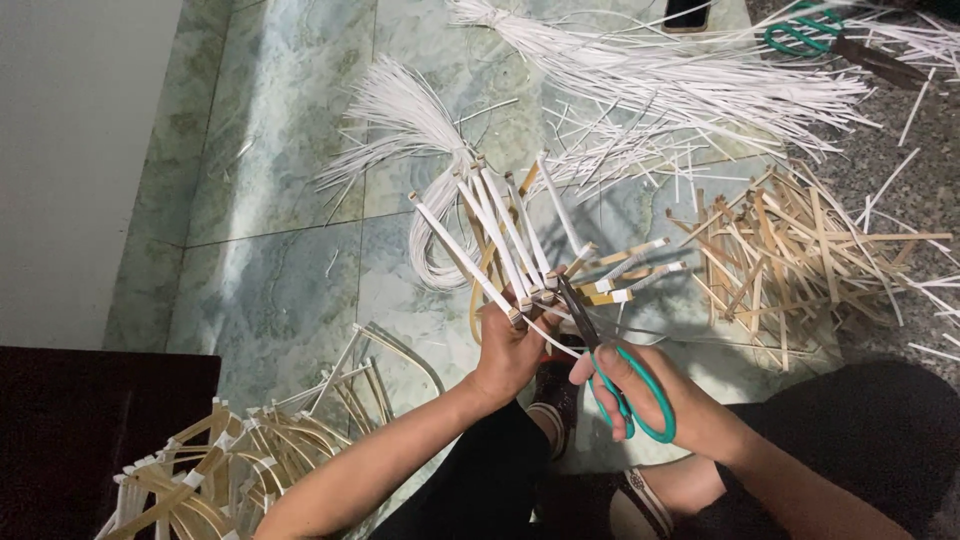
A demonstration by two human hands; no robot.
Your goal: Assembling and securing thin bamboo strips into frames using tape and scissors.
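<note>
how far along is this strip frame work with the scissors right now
Done: wrapped frames lie piled at lower left. In hand: the left hand holds a fan of wrapped strips; the right hand has green scissors at its base. Left: loose white strips and bare wooden strips.

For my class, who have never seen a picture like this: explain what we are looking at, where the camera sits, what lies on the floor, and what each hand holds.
There is one picture, taken by a camera worn on a person's head, looking down at their own two bare hands and knees. The person seems to sit low over a greenish tiled floor.

The left hand grips a small frame of wooden strips wrapped in white strips, which fan out from the fist. The right hand holds green-handled scissors, blades pointing at the frame near the left fingers.

On the floor lie bundles of white strips, a pile of wooden strips, and a stack of similar frames at lower left. Another pair of scissors lies at the top right.
</note>
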